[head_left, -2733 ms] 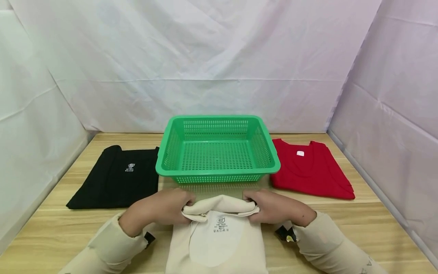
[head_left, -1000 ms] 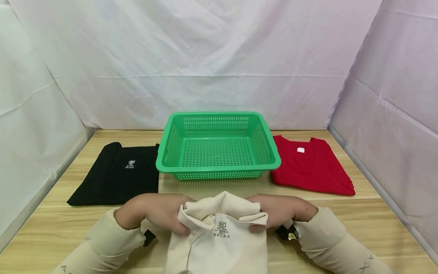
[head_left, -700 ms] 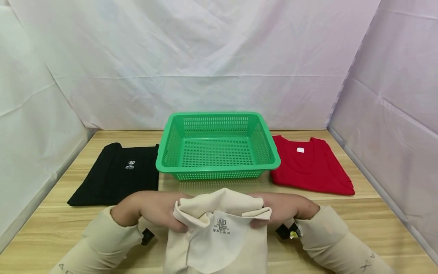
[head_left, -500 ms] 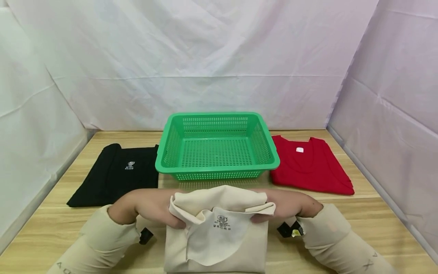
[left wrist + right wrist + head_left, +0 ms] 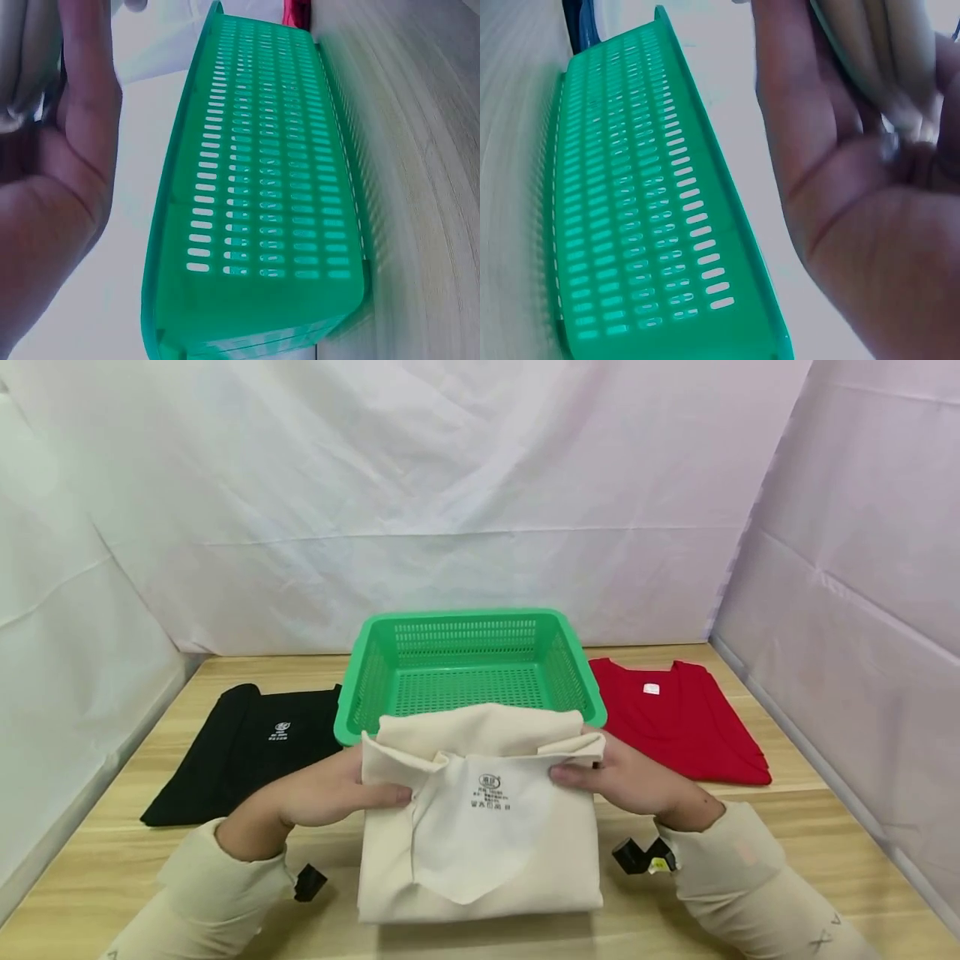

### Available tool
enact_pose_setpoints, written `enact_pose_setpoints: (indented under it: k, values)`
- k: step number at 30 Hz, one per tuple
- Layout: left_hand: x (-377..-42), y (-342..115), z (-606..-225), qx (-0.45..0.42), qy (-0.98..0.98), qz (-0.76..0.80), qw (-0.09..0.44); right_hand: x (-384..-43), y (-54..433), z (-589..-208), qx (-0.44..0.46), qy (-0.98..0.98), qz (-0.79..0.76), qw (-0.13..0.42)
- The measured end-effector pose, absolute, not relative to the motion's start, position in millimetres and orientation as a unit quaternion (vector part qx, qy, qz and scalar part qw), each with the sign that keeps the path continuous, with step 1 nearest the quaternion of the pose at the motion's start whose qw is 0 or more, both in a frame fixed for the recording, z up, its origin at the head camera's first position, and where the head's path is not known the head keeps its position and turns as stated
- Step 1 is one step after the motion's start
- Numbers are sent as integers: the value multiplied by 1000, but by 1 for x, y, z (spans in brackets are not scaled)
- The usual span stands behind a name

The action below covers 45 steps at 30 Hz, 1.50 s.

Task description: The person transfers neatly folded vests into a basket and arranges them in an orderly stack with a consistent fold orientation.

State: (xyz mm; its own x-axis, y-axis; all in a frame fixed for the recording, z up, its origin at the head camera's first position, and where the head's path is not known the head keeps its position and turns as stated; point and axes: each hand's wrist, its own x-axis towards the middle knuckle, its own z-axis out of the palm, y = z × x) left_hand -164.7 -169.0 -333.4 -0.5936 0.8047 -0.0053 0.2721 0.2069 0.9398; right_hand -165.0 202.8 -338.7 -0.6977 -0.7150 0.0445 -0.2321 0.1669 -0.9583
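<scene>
A folded beige shirt (image 5: 487, 852) with a printed neck label hangs between both hands, lifted above the table; its top edge overlaps the near side of the green basket (image 5: 588, 689) in the head view. My left hand (image 5: 322, 793) grips the left upper side, thumb laid across the front and the other fingers hidden behind. On the opposite side my right hand (image 5: 637, 777) pinches the cloth the same way. Both wrist views show folded layers (image 5: 30, 52) inside the curled hand, with the slotted basket wall (image 5: 630, 195) close by.
To the left of the basket lies a folded black shirt (image 5: 255, 760). A folded red shirt (image 5: 675, 727) lies to its right. White sheeting (image 5: 450, 485) hangs behind and at both sides of the wooden table (image 5: 795, 860).
Both hands have raised the beige shirt off the table and moved it forward to the basket's near edge. Its lower edge is now in full view. The basket has stayed in place.
</scene>
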Motion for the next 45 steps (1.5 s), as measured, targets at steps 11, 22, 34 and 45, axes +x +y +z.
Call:
enact_pose_setpoints:
  k: [11,22,34,45]
  values:
    - [-163,-156,-321,269,757,560,204,-164,199,-327,-183,738,-622,186]
    - [-201,-149,-282,227,800,525,180,-206,185,-289,-169,764,-600,165]
    - [-261,-140,-281,213,857,446,146,-271,172,-291,-145,785,-571,189]
    - [-288,-140,-298,192,870,423,164,-302,168,-306,-110,809,-541,202]
